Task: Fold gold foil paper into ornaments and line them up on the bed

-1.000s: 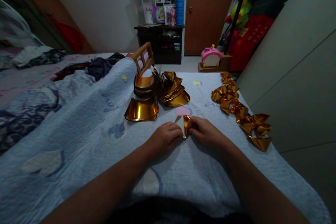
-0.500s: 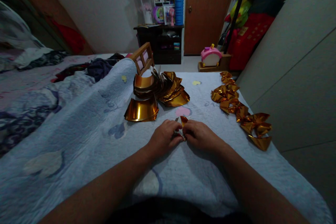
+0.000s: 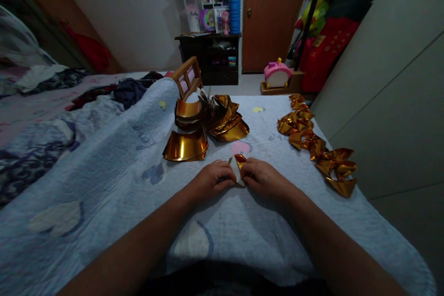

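Between my hands is a small partly folded piece of gold foil paper (image 3: 237, 171), with its pale back facing left and a shiny gold strip on the right. My left hand (image 3: 214, 178) pinches its left edge between thumb and fingers. On the other side my right hand (image 3: 259, 175) is closed on the gold part, its fingertips curled under and partly hidden. Beyond them lie fanned stacks of flat gold foil sheets (image 3: 186, 145). Along the right edge of the bed runs a row of folded gold foil pieces (image 3: 335, 166).
All this rests on a light blue quilt (image 3: 270, 240) with heart patterns. A wooden rail (image 3: 187, 76) stands behind the sheets. Rumpled clothes (image 3: 130, 92) lie at the left. A pale cabinet (image 3: 398, 115) borders the right side, and a pink toy (image 3: 277, 74) sits near the door.
My left hand has moved slightly left, away from my right hand. More of the paper's pale side now shows between them. The stacks and folded pieces stay as they were.
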`<control>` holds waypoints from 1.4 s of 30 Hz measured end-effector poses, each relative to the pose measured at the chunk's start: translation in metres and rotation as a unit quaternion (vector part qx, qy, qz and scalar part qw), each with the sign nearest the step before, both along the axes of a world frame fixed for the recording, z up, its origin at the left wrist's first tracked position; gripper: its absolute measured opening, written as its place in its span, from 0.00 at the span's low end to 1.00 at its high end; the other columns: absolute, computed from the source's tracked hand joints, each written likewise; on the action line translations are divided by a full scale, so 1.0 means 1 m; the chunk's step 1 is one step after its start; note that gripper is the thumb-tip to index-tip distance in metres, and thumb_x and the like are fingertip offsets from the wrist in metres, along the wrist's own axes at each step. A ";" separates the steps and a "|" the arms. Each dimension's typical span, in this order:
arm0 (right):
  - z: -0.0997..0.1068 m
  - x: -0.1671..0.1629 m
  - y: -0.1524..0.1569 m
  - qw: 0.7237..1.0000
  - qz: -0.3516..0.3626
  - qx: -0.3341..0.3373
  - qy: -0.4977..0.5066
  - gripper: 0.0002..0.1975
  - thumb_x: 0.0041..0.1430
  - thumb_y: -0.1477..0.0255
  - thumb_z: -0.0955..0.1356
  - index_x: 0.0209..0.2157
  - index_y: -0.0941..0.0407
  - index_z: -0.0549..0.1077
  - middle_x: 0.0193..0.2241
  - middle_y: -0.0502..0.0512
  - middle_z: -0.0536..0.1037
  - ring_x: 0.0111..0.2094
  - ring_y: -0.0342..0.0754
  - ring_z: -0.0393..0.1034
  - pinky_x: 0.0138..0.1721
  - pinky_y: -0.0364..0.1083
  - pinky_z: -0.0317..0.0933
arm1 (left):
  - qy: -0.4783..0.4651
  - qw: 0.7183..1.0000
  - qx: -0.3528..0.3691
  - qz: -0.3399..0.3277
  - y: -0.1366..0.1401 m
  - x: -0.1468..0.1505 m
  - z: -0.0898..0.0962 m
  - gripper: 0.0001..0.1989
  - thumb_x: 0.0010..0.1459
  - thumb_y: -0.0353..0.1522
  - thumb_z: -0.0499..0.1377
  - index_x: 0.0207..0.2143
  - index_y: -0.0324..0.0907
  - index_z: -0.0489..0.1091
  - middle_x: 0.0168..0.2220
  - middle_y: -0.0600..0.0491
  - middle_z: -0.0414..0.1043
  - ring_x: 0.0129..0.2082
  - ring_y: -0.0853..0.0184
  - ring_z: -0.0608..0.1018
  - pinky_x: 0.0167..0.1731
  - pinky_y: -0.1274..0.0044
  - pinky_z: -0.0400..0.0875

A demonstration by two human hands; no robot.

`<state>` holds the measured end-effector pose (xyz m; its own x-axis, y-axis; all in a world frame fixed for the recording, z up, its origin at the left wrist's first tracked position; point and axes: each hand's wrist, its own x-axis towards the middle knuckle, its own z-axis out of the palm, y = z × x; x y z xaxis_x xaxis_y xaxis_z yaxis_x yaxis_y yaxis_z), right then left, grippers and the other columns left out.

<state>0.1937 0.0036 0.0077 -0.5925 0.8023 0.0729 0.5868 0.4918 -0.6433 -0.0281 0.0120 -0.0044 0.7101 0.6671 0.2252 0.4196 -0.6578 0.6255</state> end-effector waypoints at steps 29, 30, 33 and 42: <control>-0.003 0.005 0.003 0.999 0.038 -0.024 0.000 0.08 0.57 0.83 0.64 0.29 0.57 0.69 0.31 0.52 0.72 0.35 0.47 0.64 0.39 0.46 0.56 | 0.049 0.993 -0.017 0.105 -0.015 0.022 -0.007 0.04 0.61 0.26 0.59 0.34 0.41 0.74 0.33 0.52 0.77 0.34 0.66 0.77 0.37 0.76 0.68; -0.003 0.005 0.004 0.999 0.040 -0.026 0.001 0.08 0.56 0.84 0.63 0.29 0.57 0.69 0.31 0.52 0.72 0.35 0.46 0.63 0.39 0.46 0.55 | 0.052 0.993 -0.015 0.108 -0.015 0.023 -0.007 0.04 0.61 0.26 0.59 0.33 0.41 0.74 0.33 0.52 0.77 0.34 0.66 0.77 0.36 0.76 0.67; -0.004 0.004 0.004 0.999 0.036 -0.026 0.000 0.08 0.56 0.84 0.64 0.29 0.56 0.67 0.30 0.51 0.71 0.34 0.46 0.63 0.38 0.45 0.54 | 0.066 0.991 -0.009 0.115 -0.014 0.024 -0.009 0.04 0.60 0.26 0.59 0.33 0.41 0.74 0.32 0.52 0.76 0.34 0.66 0.77 0.35 0.76 0.66; -0.002 0.000 0.001 1.000 0.013 -0.007 -0.022 0.07 0.58 0.79 0.68 0.28 0.56 0.67 0.30 0.51 0.71 0.34 0.46 0.62 0.36 0.45 0.53 | 0.081 0.988 -0.018 0.128 -0.016 0.026 -0.005 0.03 0.60 0.27 0.60 0.33 0.40 0.74 0.32 0.52 0.76 0.34 0.66 0.77 0.35 0.76 0.66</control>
